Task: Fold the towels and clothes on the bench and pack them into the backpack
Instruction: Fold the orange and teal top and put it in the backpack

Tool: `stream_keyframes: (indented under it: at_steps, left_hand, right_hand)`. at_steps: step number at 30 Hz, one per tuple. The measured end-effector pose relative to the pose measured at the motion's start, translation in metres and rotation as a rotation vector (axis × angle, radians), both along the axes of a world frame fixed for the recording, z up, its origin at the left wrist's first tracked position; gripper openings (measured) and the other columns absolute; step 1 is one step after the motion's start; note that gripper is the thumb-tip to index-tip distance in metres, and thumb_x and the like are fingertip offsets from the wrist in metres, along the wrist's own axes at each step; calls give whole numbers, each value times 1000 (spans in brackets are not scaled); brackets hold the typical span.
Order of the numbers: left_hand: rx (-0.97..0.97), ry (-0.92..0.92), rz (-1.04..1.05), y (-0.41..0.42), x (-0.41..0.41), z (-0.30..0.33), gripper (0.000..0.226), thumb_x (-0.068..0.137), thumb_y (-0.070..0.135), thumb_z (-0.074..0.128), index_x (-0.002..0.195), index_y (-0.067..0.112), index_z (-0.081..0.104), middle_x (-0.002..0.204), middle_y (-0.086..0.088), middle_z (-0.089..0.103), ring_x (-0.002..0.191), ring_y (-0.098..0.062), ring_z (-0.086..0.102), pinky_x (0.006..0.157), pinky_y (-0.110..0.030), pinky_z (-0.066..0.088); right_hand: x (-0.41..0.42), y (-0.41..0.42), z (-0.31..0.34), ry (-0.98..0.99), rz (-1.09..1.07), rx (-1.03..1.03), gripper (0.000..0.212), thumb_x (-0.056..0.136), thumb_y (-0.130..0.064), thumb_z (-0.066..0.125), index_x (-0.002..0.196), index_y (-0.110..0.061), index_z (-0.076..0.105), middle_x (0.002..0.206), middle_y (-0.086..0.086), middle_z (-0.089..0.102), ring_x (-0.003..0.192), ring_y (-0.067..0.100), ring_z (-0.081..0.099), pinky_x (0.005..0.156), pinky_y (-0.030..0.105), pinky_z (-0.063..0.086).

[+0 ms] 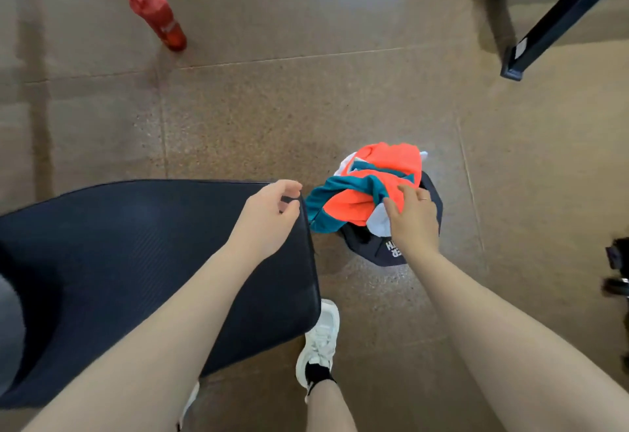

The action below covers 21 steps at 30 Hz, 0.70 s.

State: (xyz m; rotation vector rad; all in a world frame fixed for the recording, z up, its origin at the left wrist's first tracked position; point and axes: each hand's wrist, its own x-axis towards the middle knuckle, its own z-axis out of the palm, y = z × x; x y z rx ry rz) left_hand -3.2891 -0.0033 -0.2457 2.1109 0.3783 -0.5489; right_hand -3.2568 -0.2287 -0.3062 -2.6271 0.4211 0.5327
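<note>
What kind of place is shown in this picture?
Probably a gym. A padded black bench stands on a speckled rubber floor, a red sports bottle stands on that floor, and a black metal equipment frame is nearby.

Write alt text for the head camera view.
A person's right hand pushes an orange and teal garment into a dark backpack on the floor, while the left hand hovers, loosely curled, over the end of a dark padded bench. A red bottle stands beyond.
</note>
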Motion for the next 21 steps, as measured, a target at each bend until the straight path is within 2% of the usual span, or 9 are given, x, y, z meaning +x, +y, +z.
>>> stream_keyframes:
  at_steps: [4,6,9,12,13,15,17,19,21]
  left_hand:
    - [42,36,26,-21,9,-33,29,92,12,48,119,19,56,115,7,60,91,-6,53,82,-18,37]
    - [54,45,2,-28,11,-41,29,92,11,48,119,19,56,112,9,60,92,-6,54,82,-18,36]
    - [71,58,-21,-36,10,-44,29,92,11,47,119,20,56,111,10,60,96,-6,55,82,-16,37]
    - [28,64,-31,-38,4,-31,28,93,9,46,114,21,59,108,8,62,96,-7,58,78,-10,39]
    - [-6,60,-41,-39,1,-23,27,93,8,46,111,23,60,107,8,64,96,-8,59,82,-13,42]
    - [-53,48,-71,-38,-7,0,28,93,6,47,105,28,60,104,8,65,95,-8,61,90,-24,47]
    - [-50,52,-130,-37,-15,30,29,93,6,47,107,29,58,105,10,64,95,-6,61,94,-30,47]
    - [-37,34,-177,-35,-24,62,32,92,6,47,117,24,56,106,10,61,94,-8,60,96,-32,46]
    - [-40,-12,-216,-34,-35,100,39,91,4,49,127,21,50,109,8,58,90,-7,58,95,-32,46]
  right_hand:
    - [13,-10,-51,-31,118,-81,61,77,-38,69,127,-7,48,129,13,54,120,33,47,93,43,38]
    - [16,-14,-68,-45,144,-97,53,79,-33,67,122,-8,50,121,13,58,115,33,50,93,44,39]
    - [21,-22,-77,-26,169,-158,26,87,-24,55,107,-7,55,109,15,62,106,36,55,86,42,38]
    - [13,-23,-53,12,31,134,12,88,-19,53,95,-9,56,99,12,64,95,33,57,77,39,41]
    - [7,-22,-39,20,-13,248,5,88,-16,54,90,-12,54,92,9,62,89,29,55,72,35,38]
    - [-5,-19,-2,-5,-45,422,8,88,-11,55,85,-16,50,80,-1,56,80,20,50,64,27,31]
    - [-16,-17,43,-35,-86,574,10,88,-6,55,89,-16,54,76,-10,53,73,11,49,59,14,34]
    - [-26,-14,92,-27,-118,712,17,88,-3,55,97,-17,57,81,-14,57,72,-4,52,65,4,38]
    - [-41,-8,140,-15,-113,806,20,89,-1,55,98,-19,58,83,-13,59,70,-11,52,68,5,40]
